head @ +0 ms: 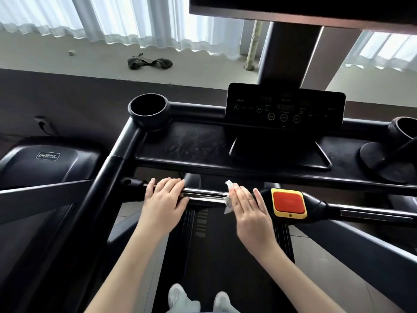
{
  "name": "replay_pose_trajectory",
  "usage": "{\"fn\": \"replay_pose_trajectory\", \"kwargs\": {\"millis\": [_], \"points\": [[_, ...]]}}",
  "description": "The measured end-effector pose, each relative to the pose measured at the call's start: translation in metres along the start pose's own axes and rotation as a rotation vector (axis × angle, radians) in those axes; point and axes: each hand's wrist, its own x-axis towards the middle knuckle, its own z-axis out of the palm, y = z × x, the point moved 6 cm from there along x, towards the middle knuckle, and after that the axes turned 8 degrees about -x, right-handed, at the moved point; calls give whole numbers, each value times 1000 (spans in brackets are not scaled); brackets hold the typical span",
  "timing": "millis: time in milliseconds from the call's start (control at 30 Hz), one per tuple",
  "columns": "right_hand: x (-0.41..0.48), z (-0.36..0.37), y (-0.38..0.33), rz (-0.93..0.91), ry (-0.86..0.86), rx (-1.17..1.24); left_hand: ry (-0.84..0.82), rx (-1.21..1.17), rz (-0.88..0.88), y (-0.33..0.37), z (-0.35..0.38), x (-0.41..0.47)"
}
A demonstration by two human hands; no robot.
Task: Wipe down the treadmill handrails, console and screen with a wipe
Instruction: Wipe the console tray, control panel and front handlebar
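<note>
A black treadmill fills the head view. Its front crossbar handrail (203,195) has a shiny metal strip. My left hand (163,197) lies over the bar's left part, fingers curled over it. My right hand (247,203) presses a crumpled white wipe (228,199) against the bar, fingers fairly straight, just left of the red and yellow stop button (288,203). Above sits the dusty console tray (191,141) and the dark control panel (285,107). The big screen (316,7) shows only its lower edge at the top.
Cup holders stand at the tray's left (149,109) and right (404,127) ends. The left side handrail (106,175) runs down toward me. A second treadmill (47,163) is on the left. My shoes (196,299) stand on the belt. A dark object (150,63) lies on the floor by the curtains.
</note>
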Motion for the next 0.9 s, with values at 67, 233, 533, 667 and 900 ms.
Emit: {"fn": "replay_pose_trajectory", "kwargs": {"millis": [67,233,533,667,900], "points": [[-3,-2,7,40,6,-26,7,12,61,15,4,-1],[18,-7,-12,76,-39,100,-14,13,92,39,20,-3],[36,-9,17,216,-111,182,57,-7,45,41,19,-3],[29,-6,47,185,-100,150,68,11,74,41,18,-2],[18,-12,35,131,-116,180,69,32,58,47,19,4]]}}
